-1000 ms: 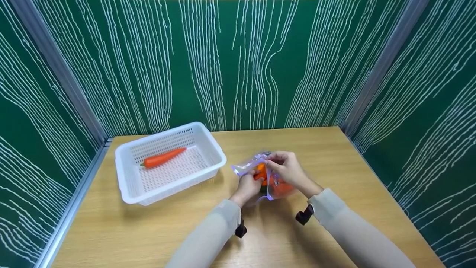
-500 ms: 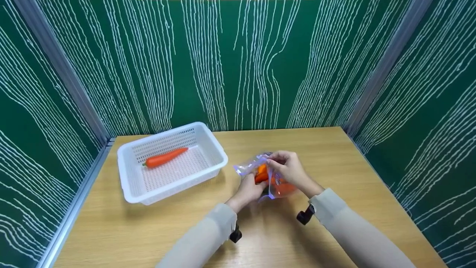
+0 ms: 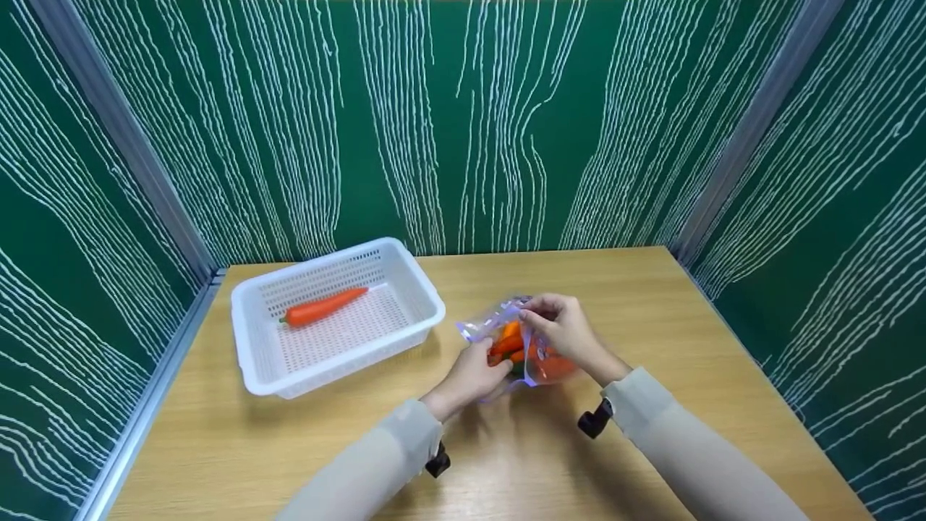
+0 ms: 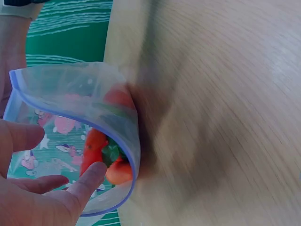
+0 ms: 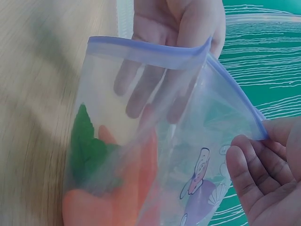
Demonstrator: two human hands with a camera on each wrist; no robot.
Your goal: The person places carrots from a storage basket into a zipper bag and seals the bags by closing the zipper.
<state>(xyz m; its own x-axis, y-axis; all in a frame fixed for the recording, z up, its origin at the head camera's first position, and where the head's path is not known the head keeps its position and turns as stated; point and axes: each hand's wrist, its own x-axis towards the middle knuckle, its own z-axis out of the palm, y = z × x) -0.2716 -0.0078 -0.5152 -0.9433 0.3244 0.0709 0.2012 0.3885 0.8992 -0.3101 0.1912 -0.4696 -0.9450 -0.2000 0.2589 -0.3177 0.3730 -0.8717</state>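
A clear zip-top bag (image 3: 539, 347) with a purple edge and cartoon print stands on the table, its mouth facing left. My right hand (image 3: 568, 329) pinches the bag's upper rim between thumb and fingers. At the mouth is my left hand (image 3: 474, 373), fingers spread and reaching inside with nothing gripped. In the left wrist view, one finger of the left hand (image 4: 51, 188) lies close to orange-red vegetables (image 4: 96, 146) with green leaves (image 4: 112, 153); contact is unclear. Through the film in the right wrist view, carrot-like orange pieces (image 5: 136, 174) show under the left hand's fingers (image 5: 141, 92).
A white perforated basket (image 3: 336, 373) stands left of the bag on the wooden table (image 3: 615, 282). One carrot (image 3: 322, 307) lies in it. Green walls (image 3: 492, 145) with white wavy lines enclose the back and sides.
My left hand has drawn back slightly toward the lower left, showing more of the orange contents at the mouth. The right hand keeps its pinch on the rim, nearly still.
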